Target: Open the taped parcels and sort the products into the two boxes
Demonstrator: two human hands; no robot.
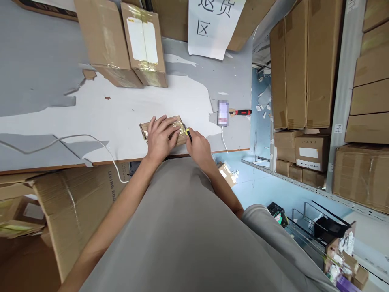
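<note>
A small taped cardboard box (175, 124) lies near the front edge of the white and grey table (91, 117). My left hand (159, 138) lies flat on top of the box, fingers spread, pressing it down. My right hand (199, 147) is at the box's right end, closed around a small yellow and black cutter (187, 132) whose tip touches the box's taped edge.
Two larger cardboard boxes (121, 44) stand at the back of the table. A phone (223, 113) on a white cable and a red-handled tool (241, 112) lie to the right. An open carton (67, 202) sits lower left. Shelves with cartons (304, 69) fill the right.
</note>
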